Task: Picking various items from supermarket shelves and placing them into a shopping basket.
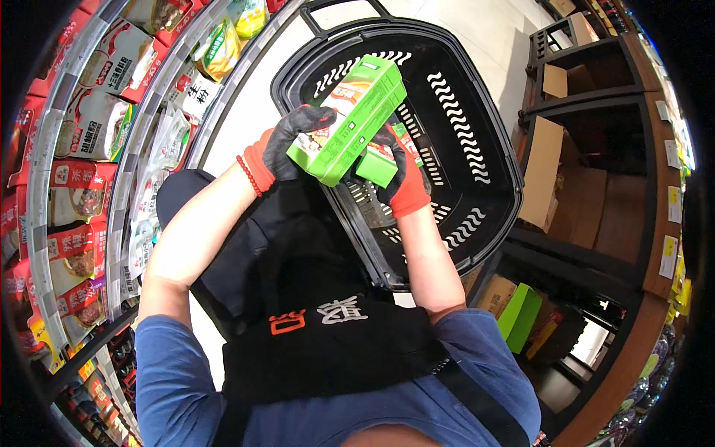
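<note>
My left hand (293,139), in a red work glove with a dark coated palm, grips the lower left end of a green printed carton (357,120). My right hand (399,173), gloved alike, is closed around a smaller green box (378,166) just below and right of that carton. Part of another red and green printed surface shows behind my right fingers; whether it belongs to the same box I cannot tell. Both hands are above a black plastic shopping basket (458,128) with slotted walls. The fingertips of my right hand are partly hidden behind the carton.
Shelves (117,184) of packaged seasonings curve along the left side. At the right stands a dark shelving unit (592,106) holding opened cardboard boxes (542,173) and a green box (519,317). The basket's handle (346,28) extends at its far end, over the pale floor.
</note>
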{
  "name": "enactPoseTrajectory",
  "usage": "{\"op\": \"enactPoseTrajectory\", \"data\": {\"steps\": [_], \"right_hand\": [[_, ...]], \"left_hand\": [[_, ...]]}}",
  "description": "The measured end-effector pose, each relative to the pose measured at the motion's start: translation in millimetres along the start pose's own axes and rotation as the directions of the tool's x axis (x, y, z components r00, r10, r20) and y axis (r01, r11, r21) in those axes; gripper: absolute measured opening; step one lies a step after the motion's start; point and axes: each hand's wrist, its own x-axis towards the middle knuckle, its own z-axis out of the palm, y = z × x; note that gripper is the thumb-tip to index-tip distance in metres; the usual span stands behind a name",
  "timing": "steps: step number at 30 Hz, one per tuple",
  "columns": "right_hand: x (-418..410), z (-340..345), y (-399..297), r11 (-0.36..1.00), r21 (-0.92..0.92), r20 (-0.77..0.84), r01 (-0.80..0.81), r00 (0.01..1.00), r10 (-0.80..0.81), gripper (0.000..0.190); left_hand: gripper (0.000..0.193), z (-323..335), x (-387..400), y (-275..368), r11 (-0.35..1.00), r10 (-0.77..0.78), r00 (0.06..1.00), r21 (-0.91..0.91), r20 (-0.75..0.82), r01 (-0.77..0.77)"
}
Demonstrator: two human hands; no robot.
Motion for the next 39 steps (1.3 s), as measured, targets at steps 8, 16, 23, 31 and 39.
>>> {"op": "enactPoseTrajectory", "data": {"steps": [8, 16, 23, 31, 39], "right_hand": [[12, -11, -4, 0.994, 0.066, 0.026, 0.089, 0.996, -0.091, 0.031], [9, 6, -7, 0.989, 0.007, 0.149, 0.149, 0.978, -0.149, 0.032], [11, 5, -7, 0.989, -0.008, 0.078, 0.144, 0.987, -0.143, 0.028], [11, 1, -8, 0.989, -0.003, 0.004, 0.145, 0.989, -0.145, 0.025], [11, 3, -11, 0.984, 0.015, -0.017, 0.177, 0.984, -0.176, 0.029]], "left_hand": [[0.058, 8, 11, 4, 0.988, 0.062, 0.998, -0.142, 0.004, -0.061], [0.047, 17, 13, 7, 0.981, 0.116, 0.993, -0.157, -0.011, -0.117], [0.047, 18, 12, 9, 0.981, 0.095, 0.995, -0.168, -0.020, -0.097], [0.050, 15, 11, 7, 0.985, 0.071, 0.997, -0.155, -0.039, -0.076], [0.054, 17, 13, 8, 0.990, 0.127, 0.991, -0.054, -0.049, -0.129]]}}
